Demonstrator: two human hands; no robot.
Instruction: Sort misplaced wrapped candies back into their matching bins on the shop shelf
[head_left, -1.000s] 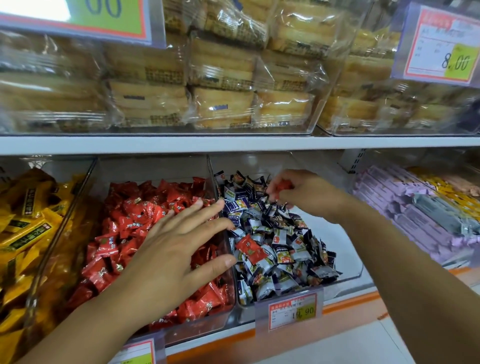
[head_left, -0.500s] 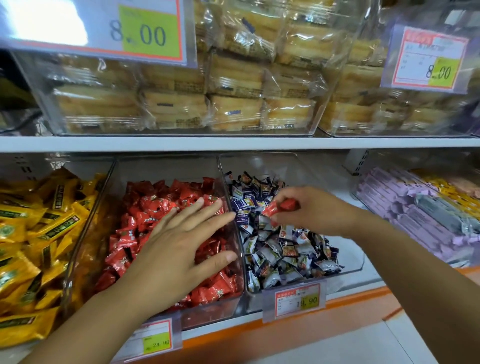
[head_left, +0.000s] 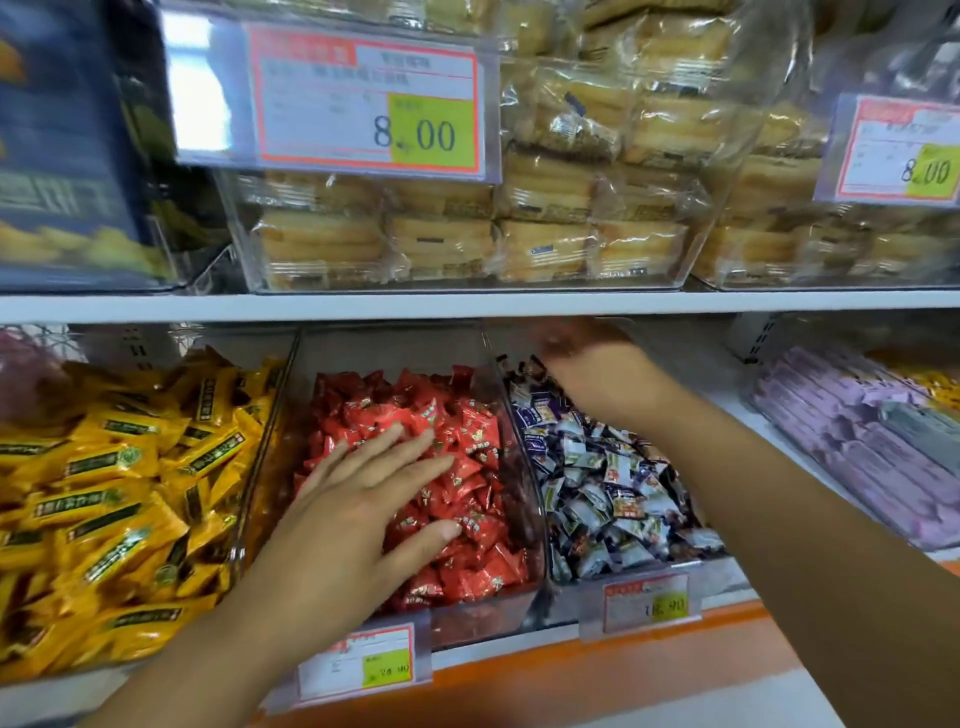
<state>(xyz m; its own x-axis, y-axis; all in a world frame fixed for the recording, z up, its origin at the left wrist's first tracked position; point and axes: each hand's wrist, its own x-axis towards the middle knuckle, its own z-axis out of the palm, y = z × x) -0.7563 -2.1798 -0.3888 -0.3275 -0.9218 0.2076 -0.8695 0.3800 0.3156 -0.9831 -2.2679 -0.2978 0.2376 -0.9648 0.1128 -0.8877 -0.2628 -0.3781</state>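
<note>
My left hand (head_left: 363, 509) lies flat with its fingers spread on the red wrapped candies (head_left: 467, 410) in the middle clear bin (head_left: 483, 618). To its right, a bin holds blue-and-white wrapped candies (head_left: 613, 493). My right hand (head_left: 592, 369) is at the back of that bin, close to the clear divider (head_left: 524, 499) between the two bins. This hand is motion-blurred. Its fingers are curled, with a reddish smear at the fingertips that looks like the red candy it pinches.
Yellow wrapped bars (head_left: 119, 493) fill the bin on the left, and purple packs (head_left: 852, 431) lie on the right. The upper shelf (head_left: 467, 304) carries clear boxes of wrapped cakes (head_left: 467, 239). Price tags (head_left: 363, 662) hang along the front edge.
My right hand has moved with the red candy from the middle of the blue-and-white pile up to the back, near the divider. My left hand stays on the red candies. The view shifted left.
</note>
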